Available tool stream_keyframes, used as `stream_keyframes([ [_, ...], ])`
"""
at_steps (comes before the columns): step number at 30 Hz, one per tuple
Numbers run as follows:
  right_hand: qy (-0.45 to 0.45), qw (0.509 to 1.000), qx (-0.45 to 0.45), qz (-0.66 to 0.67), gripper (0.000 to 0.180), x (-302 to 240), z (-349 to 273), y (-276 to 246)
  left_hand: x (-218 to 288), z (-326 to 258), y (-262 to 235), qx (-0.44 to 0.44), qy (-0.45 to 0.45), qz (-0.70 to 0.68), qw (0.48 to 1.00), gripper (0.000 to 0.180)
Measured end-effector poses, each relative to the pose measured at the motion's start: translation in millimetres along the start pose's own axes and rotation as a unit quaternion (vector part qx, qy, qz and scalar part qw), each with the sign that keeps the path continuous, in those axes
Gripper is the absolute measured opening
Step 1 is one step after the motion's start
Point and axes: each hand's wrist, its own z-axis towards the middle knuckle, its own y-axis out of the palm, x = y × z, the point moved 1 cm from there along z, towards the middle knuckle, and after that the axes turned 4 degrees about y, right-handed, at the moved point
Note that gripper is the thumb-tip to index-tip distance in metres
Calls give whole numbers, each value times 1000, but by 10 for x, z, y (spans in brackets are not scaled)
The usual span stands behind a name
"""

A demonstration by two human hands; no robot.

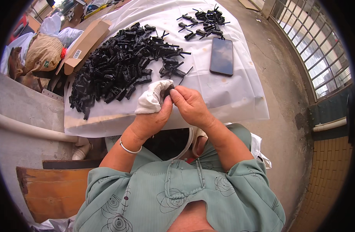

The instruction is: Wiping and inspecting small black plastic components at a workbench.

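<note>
My left hand [152, 120] is closed in front of me, its fingers wrapped in a white cloth [148, 101] that hides most of them. A small black part [169, 90] is pinched between both hands; its full shape is hidden. My right hand [191, 105] meets the left at this part, thumb and index finger pressed together on it. Just beyond the hands lies a large heap of black plastic parts [115, 63], many with thin stems. A smaller group of similar black parts [208, 23] lies at the far right of the table.
White sheeting covers the table [239, 98]. A dark phone [221, 56] lies right of the heap. At the left stand an open cardboard box [82, 46] and bags [42, 50]. Between my knees is a round container [191, 141]. A barred window [320, 46] is at the right.
</note>
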Motion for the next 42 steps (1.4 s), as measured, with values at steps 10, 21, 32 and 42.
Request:
stream_keyframes([
  [10,-58,988,1,-141,10,-157,10,-224,24,39,-199,-11,-197,-225,954,30],
  [21,-13,997,-22,-78,17,-196,26,-165,111,46,-103,-98,-123,-110,981,28],
  [32,-90,985,-8,-148,24,-183,55,1,100,36,-142,-86,-40,51,994,24],
  [42,85,834,68,-542,26,-12,390,-250,-99,173,-581,17,45,441,896,51],
])
